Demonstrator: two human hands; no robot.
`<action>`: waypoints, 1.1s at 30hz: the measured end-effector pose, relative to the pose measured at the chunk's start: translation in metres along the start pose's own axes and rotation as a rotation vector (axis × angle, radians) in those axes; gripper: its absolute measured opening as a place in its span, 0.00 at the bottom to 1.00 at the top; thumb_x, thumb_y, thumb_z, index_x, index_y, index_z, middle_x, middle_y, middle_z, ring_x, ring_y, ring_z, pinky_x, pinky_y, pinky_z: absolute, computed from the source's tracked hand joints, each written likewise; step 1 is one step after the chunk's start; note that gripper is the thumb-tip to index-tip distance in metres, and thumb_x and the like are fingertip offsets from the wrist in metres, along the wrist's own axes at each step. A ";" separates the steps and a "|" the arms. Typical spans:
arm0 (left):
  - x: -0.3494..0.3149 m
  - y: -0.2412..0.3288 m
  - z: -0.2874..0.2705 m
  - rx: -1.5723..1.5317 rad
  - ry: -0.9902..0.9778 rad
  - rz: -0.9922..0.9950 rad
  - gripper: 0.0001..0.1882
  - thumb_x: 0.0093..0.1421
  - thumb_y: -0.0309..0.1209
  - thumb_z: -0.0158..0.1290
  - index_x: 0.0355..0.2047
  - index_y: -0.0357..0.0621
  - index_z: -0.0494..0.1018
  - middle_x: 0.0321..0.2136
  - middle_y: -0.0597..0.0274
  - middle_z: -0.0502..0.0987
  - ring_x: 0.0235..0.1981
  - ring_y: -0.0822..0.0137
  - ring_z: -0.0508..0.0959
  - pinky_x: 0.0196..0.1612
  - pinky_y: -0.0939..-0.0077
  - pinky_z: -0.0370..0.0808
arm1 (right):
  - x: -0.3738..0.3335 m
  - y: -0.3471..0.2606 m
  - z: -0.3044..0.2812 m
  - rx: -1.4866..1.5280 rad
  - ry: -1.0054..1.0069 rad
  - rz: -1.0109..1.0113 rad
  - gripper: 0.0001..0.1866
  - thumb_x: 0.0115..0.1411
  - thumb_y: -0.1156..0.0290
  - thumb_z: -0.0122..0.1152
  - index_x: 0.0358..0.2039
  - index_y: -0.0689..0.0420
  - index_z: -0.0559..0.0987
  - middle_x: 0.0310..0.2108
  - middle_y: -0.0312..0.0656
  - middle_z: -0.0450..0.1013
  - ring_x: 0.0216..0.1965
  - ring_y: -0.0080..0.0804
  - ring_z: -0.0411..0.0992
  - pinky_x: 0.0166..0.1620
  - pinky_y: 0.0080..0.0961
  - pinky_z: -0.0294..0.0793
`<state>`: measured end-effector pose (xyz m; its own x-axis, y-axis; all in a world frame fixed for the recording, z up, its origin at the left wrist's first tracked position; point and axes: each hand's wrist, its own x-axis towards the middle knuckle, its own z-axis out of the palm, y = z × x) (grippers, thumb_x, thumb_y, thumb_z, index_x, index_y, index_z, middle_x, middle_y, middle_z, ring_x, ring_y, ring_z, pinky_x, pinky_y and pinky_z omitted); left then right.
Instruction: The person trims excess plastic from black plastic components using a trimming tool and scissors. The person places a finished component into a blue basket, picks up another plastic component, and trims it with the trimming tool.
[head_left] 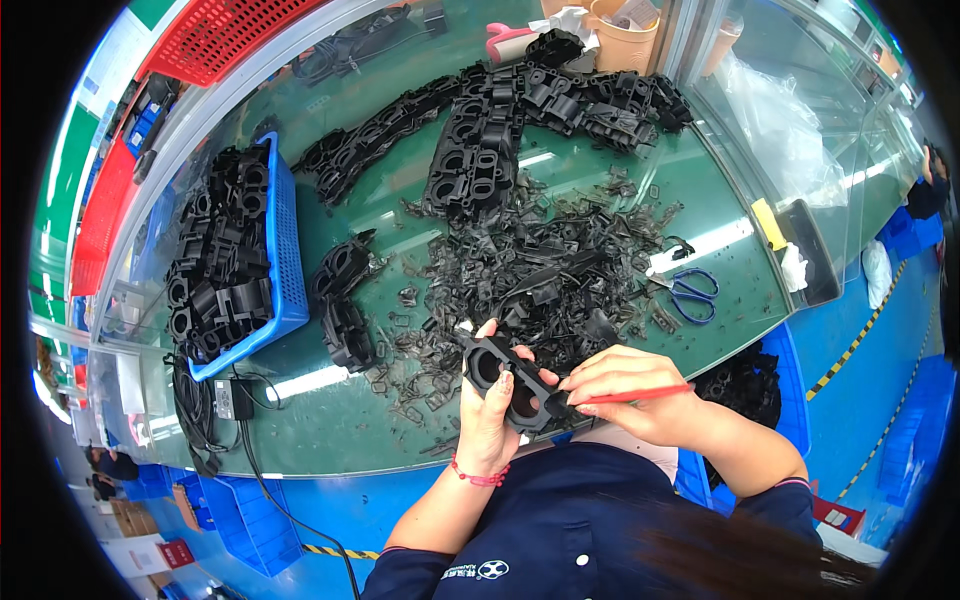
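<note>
My left hand (486, 415) wraps round a black plastic moulded part (516, 410) with two large round openings, held tilted above the table's near edge. In my right hand (635, 392) is a slim red-handled tool (645, 393). Its front end is hidden behind my fingers and the part, so its tip cannot be made out. The fingers of the right hand are close against the part's right side. Beyond both hands lies a heap of black plastic scraps (545, 275), spread over the green tabletop (400, 240).
A blue basket (287, 250) full of black parts stands at left, near a cable with a black adapter (235, 398). Similar parts (475, 150) are stacked at the back. Blue-handled scissors (692, 296) lie at right. A blue bin (790, 390) sits below the table's right edge.
</note>
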<state>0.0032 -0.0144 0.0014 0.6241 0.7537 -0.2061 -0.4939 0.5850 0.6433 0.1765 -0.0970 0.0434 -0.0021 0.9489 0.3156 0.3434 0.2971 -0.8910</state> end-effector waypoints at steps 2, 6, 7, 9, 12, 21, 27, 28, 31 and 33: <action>-0.001 -0.001 0.000 0.002 0.011 -0.009 0.38 0.56 0.34 0.55 0.60 0.46 0.46 0.40 0.58 0.68 0.37 0.59 0.76 0.37 0.67 0.77 | -0.003 0.002 0.004 -0.161 0.019 -0.142 0.08 0.48 0.76 0.62 0.31 0.59 0.78 0.31 0.41 0.75 0.35 0.37 0.74 0.36 0.25 0.75; -0.004 0.000 0.006 0.009 0.061 -0.040 0.34 0.58 0.38 0.52 0.60 0.49 0.48 0.40 0.59 0.68 0.38 0.60 0.75 0.40 0.67 0.75 | -0.005 0.005 0.008 -0.499 0.002 -0.380 0.11 0.44 0.76 0.61 0.31 0.59 0.77 0.31 0.43 0.75 0.35 0.35 0.76 0.35 0.26 0.78; -0.004 0.000 0.006 0.033 0.082 -0.046 0.32 0.59 0.41 0.50 0.59 0.50 0.50 0.40 0.58 0.68 0.38 0.60 0.74 0.43 0.65 0.74 | -0.005 0.006 0.011 -0.565 0.076 -0.477 0.11 0.42 0.76 0.61 0.30 0.60 0.76 0.31 0.45 0.75 0.32 0.34 0.77 0.33 0.25 0.78; -0.006 -0.001 0.009 -0.062 0.119 -0.125 0.30 0.60 0.39 0.50 0.59 0.51 0.51 0.40 0.60 0.68 0.40 0.61 0.74 0.43 0.66 0.73 | -0.005 0.013 0.013 -0.570 0.117 -0.520 0.11 0.42 0.77 0.61 0.30 0.60 0.76 0.31 0.45 0.75 0.31 0.34 0.77 0.32 0.25 0.78; -0.007 -0.004 0.008 -0.178 0.152 -0.251 0.26 0.61 0.38 0.48 0.58 0.54 0.54 0.42 0.61 0.68 0.44 0.62 0.72 0.46 0.66 0.71 | -0.005 0.019 0.009 -0.557 0.182 -0.553 0.10 0.42 0.79 0.60 0.29 0.63 0.76 0.30 0.46 0.75 0.29 0.37 0.77 0.30 0.26 0.78; -0.005 0.004 0.002 -0.155 -0.153 -0.207 0.40 0.54 0.28 0.53 0.63 0.54 0.43 0.47 0.53 0.66 0.46 0.57 0.72 0.49 0.61 0.70 | -0.010 0.015 -0.009 0.284 0.283 0.242 0.09 0.54 0.78 0.58 0.37 0.64 0.77 0.30 0.43 0.76 0.33 0.29 0.74 0.37 0.23 0.74; -0.008 0.008 -0.004 0.026 -0.238 -0.287 0.33 0.50 0.43 0.59 0.49 0.39 0.59 0.45 0.46 0.68 0.39 0.57 0.76 0.41 0.63 0.76 | -0.004 -0.004 -0.016 0.148 0.056 0.238 0.07 0.53 0.78 0.59 0.34 0.60 0.79 0.31 0.41 0.74 0.31 0.26 0.72 0.35 0.22 0.72; -0.008 0.006 -0.006 0.028 -0.237 -0.289 0.33 0.50 0.43 0.59 0.49 0.39 0.59 0.45 0.46 0.68 0.39 0.57 0.76 0.41 0.63 0.76 | -0.003 -0.004 -0.014 0.149 0.058 0.239 0.07 0.53 0.78 0.59 0.34 0.60 0.79 0.31 0.41 0.74 0.31 0.26 0.72 0.35 0.22 0.72; -0.009 0.002 -0.009 -0.024 -0.286 -0.321 0.37 0.50 0.42 0.58 0.55 0.41 0.54 0.45 0.45 0.68 0.39 0.55 0.76 0.40 0.62 0.76 | 0.000 -0.003 -0.009 0.372 0.069 0.235 0.06 0.50 0.77 0.61 0.31 0.60 0.80 0.39 0.44 0.72 0.38 0.30 0.70 0.39 0.25 0.71; -0.013 0.006 0.002 -0.027 -0.265 -0.295 0.42 0.51 0.42 0.57 0.60 0.46 0.47 0.44 0.45 0.67 0.37 0.52 0.77 0.38 0.62 0.76 | 0.000 -0.002 -0.011 0.357 0.065 0.198 0.06 0.51 0.78 0.60 0.32 0.60 0.80 0.38 0.42 0.72 0.38 0.29 0.70 0.40 0.24 0.71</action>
<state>-0.0069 -0.0211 0.0091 0.8744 0.4509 -0.1792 -0.2838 0.7749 0.5648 0.1860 -0.0983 0.0487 0.0944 0.9861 0.1367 -0.0157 0.1388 -0.9902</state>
